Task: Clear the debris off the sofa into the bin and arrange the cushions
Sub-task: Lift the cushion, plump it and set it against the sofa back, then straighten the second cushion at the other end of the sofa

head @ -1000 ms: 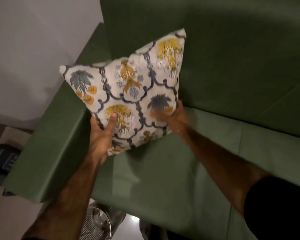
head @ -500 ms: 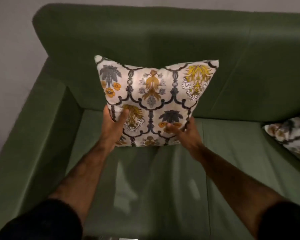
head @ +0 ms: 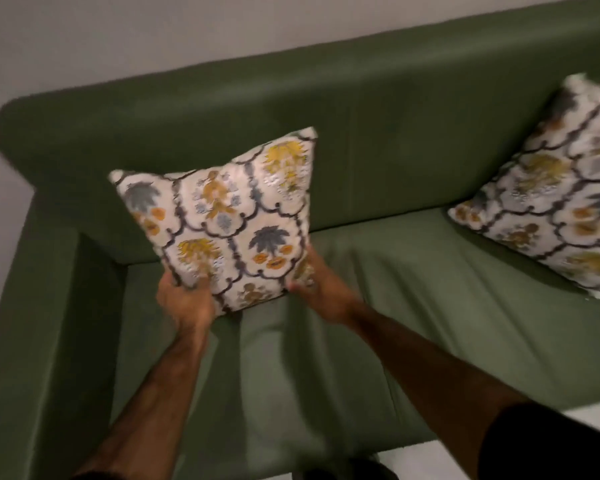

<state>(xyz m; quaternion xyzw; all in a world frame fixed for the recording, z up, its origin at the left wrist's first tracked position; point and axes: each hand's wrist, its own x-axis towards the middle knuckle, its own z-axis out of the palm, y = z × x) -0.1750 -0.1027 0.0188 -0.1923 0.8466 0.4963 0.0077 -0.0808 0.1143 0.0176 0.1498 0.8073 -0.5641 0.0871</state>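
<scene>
A person is leaning over a green sofa (head: 378,358) that is filling most of the frame, its backrest running across the upper part and its armrest coming down the left side. Both bare forearms are reaching up from the bottom edge toward the middle of the frame, and dark sleeves are showing at the lower left and lower right.

The left hand (head: 187,303), left of centre, is gripping the lower left corner of a patterned cushion (head: 222,216); its fingers are curling round the edge with the thumb lying on the printed face. The right hand (head: 323,292), just right of centre, is closing on the cushion's lower right edge, its fingers tucked behind the fabric and hidden there. The hand is blurred, so how tightly it is pressing cannot be told.

The cushion is standing upright and tilted, its right top corner higher than its left, in front of the backrest near the armrest end. Its lower corner is sitting at or just above the seat; whether it is touching cannot be told. The print is showing yellow, orange and grey-blue flowers inside dark curving lines on white.

A second cushion (head: 551,216) with the same print is leaning against the backrest at the right edge of the frame, well apart from the first. A grey wall (head: 153,39) is showing above the backrest, and a strip of pale floor (head: 465,459) is lying along the lower right.
</scene>
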